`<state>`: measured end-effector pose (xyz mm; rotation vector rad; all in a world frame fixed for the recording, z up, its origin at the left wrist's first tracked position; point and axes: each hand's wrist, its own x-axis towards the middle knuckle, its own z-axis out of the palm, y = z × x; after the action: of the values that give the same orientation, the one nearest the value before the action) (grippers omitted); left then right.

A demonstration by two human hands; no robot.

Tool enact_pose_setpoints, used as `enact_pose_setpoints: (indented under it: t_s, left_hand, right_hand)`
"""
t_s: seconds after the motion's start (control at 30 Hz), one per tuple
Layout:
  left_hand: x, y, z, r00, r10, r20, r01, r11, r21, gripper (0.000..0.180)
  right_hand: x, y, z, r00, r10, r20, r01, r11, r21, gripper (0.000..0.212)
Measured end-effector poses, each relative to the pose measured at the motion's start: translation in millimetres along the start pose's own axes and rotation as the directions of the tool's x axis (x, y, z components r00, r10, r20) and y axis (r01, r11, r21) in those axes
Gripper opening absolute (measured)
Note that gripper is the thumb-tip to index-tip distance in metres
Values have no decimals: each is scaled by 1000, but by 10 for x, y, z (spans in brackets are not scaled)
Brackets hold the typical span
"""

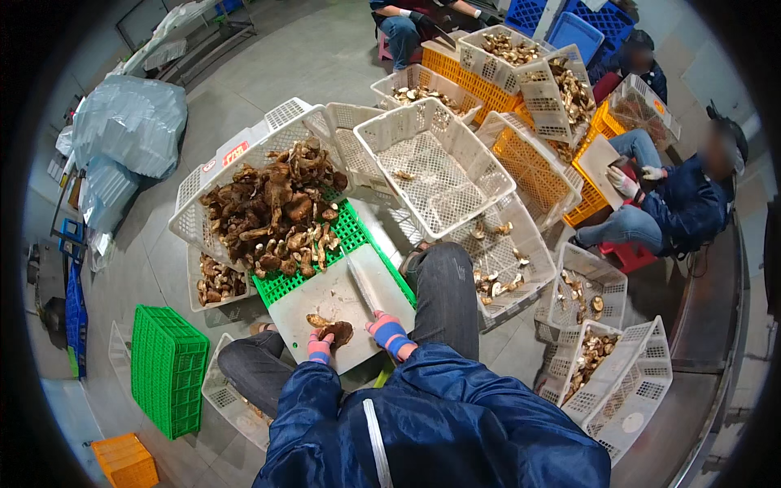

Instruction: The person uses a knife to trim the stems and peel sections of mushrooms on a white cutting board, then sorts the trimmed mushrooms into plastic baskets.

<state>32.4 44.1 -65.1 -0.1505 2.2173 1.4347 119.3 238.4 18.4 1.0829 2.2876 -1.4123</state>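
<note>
In a striped pink and blue glove, my left hand (319,350) is closed on a brown mushroom (338,332) at the near edge of a white cutting board (301,298). The mushroom's pale stem points up and left. My right hand (391,335), gloved the same way, grips a knife (363,283); its long blade points away from me over the board's right part. Beneath the board lies a green crate (352,228). Just beyond, a heap of brown mushrooms (272,203) spills from a tilted white basket (193,191) onto the green grating.
White baskets (439,232) with scattered mushroom pieces stand to my right. A green crate (169,370) and an orange crate (124,462) sit at my left. Co-workers sit at the right and the far side, one co-worker's gloved hand (623,182) beside another board.
</note>
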Motion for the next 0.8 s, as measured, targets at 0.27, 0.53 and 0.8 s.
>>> enact_pose_setpoints:
  t_s: [0.27, 0.53, 0.8]
  left_hand:
    - [37, -20, -60, 1000, -2, -3, 2, 1000, 13, 39]
    - [56, -92, -16, 999, 34, 31, -35, 999, 40, 41]
    - [105, -160, 5, 1000, 10, 28, -9, 1000, -24, 40]
  right_hand:
    - [38, -18, 41, 1000, 11, 16, -11, 1000, 28, 55]
    - [32, 35, 10, 999, 26, -34, -26, 1000, 6, 54]
    - [31, 43, 1, 999, 53, 12, -54, 997, 56, 53]
